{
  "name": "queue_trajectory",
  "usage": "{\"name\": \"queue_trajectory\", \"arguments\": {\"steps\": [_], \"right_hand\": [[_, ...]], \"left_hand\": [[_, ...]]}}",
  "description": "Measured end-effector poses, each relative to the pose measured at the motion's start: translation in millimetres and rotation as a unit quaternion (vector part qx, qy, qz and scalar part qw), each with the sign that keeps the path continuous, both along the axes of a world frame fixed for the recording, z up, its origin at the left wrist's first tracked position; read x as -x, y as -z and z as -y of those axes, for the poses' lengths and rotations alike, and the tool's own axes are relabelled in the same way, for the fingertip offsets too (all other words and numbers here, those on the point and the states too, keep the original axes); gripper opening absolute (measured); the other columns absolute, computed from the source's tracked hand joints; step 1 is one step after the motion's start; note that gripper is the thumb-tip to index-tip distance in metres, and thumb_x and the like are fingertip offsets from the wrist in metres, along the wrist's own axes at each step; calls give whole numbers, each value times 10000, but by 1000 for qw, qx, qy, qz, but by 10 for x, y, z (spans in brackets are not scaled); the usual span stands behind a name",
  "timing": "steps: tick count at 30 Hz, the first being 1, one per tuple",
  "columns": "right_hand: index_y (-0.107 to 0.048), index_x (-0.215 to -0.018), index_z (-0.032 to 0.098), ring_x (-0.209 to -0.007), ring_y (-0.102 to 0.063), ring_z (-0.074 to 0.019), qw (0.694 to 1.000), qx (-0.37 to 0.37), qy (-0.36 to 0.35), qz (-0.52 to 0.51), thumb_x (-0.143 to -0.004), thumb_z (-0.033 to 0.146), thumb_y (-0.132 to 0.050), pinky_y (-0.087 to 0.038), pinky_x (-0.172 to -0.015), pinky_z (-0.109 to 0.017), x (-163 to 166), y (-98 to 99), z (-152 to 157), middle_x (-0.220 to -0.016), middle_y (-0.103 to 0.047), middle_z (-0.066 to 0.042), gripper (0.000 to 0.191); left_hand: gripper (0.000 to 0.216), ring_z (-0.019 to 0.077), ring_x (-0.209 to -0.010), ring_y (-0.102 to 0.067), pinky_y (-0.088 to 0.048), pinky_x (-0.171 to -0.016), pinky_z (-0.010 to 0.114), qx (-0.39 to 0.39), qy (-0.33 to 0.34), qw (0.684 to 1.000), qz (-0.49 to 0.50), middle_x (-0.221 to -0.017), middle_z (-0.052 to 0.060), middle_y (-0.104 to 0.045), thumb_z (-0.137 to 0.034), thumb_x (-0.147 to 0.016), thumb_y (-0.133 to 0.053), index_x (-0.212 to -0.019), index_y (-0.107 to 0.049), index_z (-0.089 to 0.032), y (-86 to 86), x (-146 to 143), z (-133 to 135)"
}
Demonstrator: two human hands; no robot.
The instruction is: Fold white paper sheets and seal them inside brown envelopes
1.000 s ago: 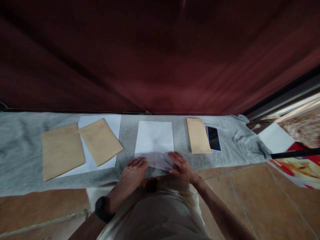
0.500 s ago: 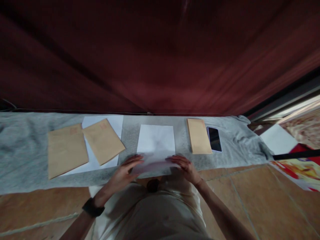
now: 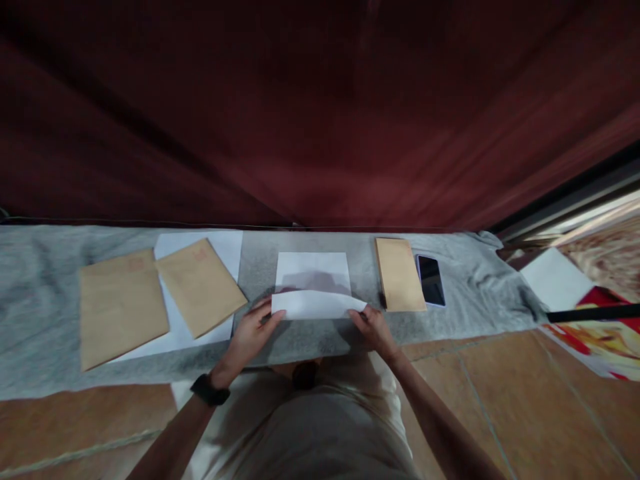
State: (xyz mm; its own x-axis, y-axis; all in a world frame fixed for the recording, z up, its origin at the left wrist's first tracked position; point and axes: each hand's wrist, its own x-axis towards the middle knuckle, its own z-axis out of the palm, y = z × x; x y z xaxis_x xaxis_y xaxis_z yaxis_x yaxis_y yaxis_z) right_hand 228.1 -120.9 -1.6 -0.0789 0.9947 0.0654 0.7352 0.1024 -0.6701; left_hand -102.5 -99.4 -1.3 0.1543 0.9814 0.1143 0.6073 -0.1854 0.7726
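Observation:
A white sheet of paper [image 3: 313,272] lies in the middle of a grey cloth [image 3: 45,280]. Its near edge [image 3: 316,305] is lifted and curled over toward the far end. My left hand [image 3: 253,330] pinches the lifted edge at its left corner. My right hand [image 3: 373,328] pinches the right corner. A black watch sits on my left wrist. Both hands are just above the cloth, close to my body.
Two brown envelopes [image 3: 122,305] [image 3: 200,283] lie on a white sheet at the left. Right of the paper are another brown envelope [image 3: 399,273] and a dark phone [image 3: 431,279]. A dark red curtain hangs behind. Tiled floor and coloured papers [image 3: 595,330] are at the right.
My hands went from resting flat on the sheet's near edge to gripping its corners. They lifted that edge and carried it away from me, folding it over the sheet.

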Motion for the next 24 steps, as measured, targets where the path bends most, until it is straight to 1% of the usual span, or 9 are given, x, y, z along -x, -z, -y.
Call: {"name": "queue_trajectory", "arguments": {"steps": [2,3,6,8,12,16,20,24], "right_hand": [[-743,-1066,218,-796,-742,-214,999,27,26,-2,-1053,401,-474,-552,-722,-270,56,-14,-139,-859,-786,-41,326],[-738,-1042,213,-786,-731,-212,999,29,32,-2,-1056,407,-462,-536,-711,-266,84,-24,-215,-850,-778,-42,337],[-719,-957,206,-744,-695,-208,997,24,65,27,-1062,430,-441,-492,-672,-267,167,-53,-443,-819,-754,-46,372],[-712,-917,209,-717,-678,-201,993,30,89,64,-1069,444,-428,-463,-648,-266,216,-66,-576,-801,-744,-44,398],[-724,-890,220,-719,-688,-195,979,56,121,153,-1079,470,-425,-428,-624,-258,300,-80,-772,-800,-750,-44,433],[-751,-935,228,-741,-723,-193,961,85,144,221,-1084,466,-449,-442,-628,-246,369,-105,-882,-837,-779,-61,412],[-762,-960,213,-767,-757,-202,951,95,149,252,-1083,455,-469,-466,-640,-238,421,-135,-922,-841,-791,-90,400],[-754,-1032,184,-761,-771,-223,944,80,160,279,-1081,438,-480,-501,-679,-259,463,-123,-933,-825,-787,-118,377]], "left_hand": [[367,226,-1100,-710,-551,-989,328,6,-53,999,9,-1204,88,-765,-495,-964,-533,-1047,-746,-208,-34,-71,-72],[368,218,-1070,-712,-551,-962,312,18,-77,997,7,-1178,81,-768,-499,-965,-525,-1052,-734,-209,-50,-110,-107],[370,185,-821,-702,-535,-767,263,64,-140,988,-30,-921,41,-766,-519,-975,-498,-975,-705,-212,-84,-215,-215],[371,171,-715,-665,-485,-675,252,79,-162,981,-72,-817,25,-733,-514,-987,-487,-937,-692,-209,-104,-266,-298],[359,189,-706,-676,-424,-651,269,86,-176,965,-174,-821,51,-745,-474,-1019,-476,-1002,-704,-197,-163,-344,-476],[392,236,-763,-718,-411,-646,291,104,-189,939,-267,-890,100,-779,-485,-1037,-455,-1081,-713,-193,-225,-424,-614],[417,281,-829,-741,-441,-673,316,136,-193,920,-312,-937,134,-791,-470,-1041,-431,-1115,-724,-183,-266,-486,-686],[471,295,-809,-740,-474,-687,338,125,-183,916,-335,-923,144,-787,-467,-1056,-359,-1159,-714,-175,-282,-528,-702]]}}
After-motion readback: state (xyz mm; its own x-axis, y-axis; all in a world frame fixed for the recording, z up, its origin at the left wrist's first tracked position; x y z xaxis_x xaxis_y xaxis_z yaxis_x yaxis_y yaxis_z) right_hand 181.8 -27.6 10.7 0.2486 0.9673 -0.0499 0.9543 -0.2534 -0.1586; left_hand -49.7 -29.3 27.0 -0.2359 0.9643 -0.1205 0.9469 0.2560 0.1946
